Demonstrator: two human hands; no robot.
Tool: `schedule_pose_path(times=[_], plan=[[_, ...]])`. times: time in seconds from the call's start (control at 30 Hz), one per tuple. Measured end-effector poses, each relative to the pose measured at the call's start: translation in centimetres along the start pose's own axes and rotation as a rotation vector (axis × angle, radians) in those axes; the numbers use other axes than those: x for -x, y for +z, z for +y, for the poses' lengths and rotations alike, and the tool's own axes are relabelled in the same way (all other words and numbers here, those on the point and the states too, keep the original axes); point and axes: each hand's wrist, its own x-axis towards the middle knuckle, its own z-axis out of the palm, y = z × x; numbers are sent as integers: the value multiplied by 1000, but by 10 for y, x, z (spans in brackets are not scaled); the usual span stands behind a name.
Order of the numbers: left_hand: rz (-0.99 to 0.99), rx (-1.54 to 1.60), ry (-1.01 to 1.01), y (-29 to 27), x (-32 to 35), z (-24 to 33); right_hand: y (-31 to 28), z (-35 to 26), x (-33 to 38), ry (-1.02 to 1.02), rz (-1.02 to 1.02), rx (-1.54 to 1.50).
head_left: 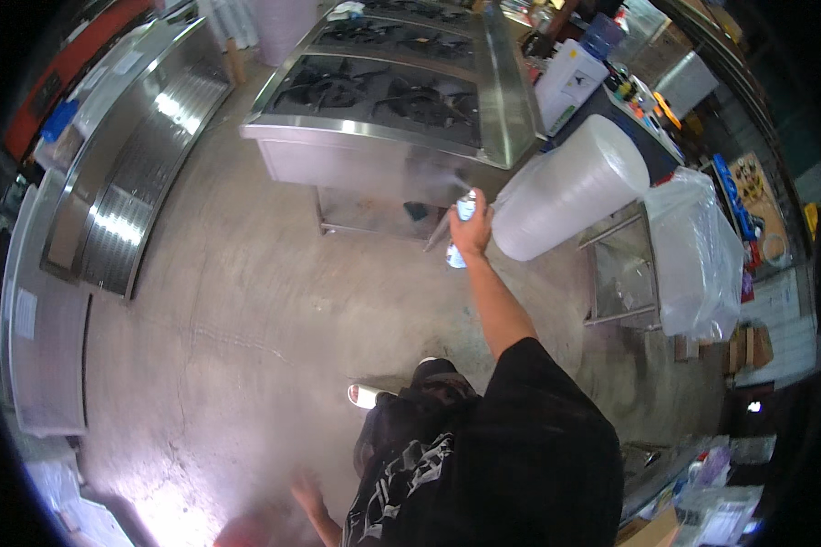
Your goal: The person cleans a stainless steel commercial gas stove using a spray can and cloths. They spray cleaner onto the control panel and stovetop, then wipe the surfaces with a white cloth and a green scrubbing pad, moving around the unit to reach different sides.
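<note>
My right hand [470, 228] is stretched forward, its fingers wrapped round a white and blue spray can [466, 208]. The can is upright, and a fine mist leaves its top toward the side panel of the steel gas stove [356, 162]. Black burners and grates [328, 87] cover the stove's top. Low at my left side hangs my left hand [306, 489], somewhat blurred, with its fingers apart and nothing in them. It is over the floor, away from the stove.
Right of the can leans a big roll of bubble wrap [575, 187]. A plastic-wrapped block [698, 255] stands beyond it near a metal frame [620, 273]. Long steel units [146, 155] line the left. My shoe [365, 396] is on the concrete floor [237, 301].
</note>
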Motion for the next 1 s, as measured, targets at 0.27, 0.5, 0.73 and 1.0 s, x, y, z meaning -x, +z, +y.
schedule_pose_path(times=[0.27, 0.5, 0.73, 1.0], plan=[[-167, -251, 226, 16, -102, 42, -108, 21, -86, -136, 313, -78], [-186, -243, 446, 110, -117, 70, -66, 73, -29, 20, -61, 31], [-362, -284, 257, 216, -20, 76, -44, 122, -19, 47, -226, -125], [-256, -229, 15, 369, 81, 50, -147, 192, -168, -73, -89, -561]])
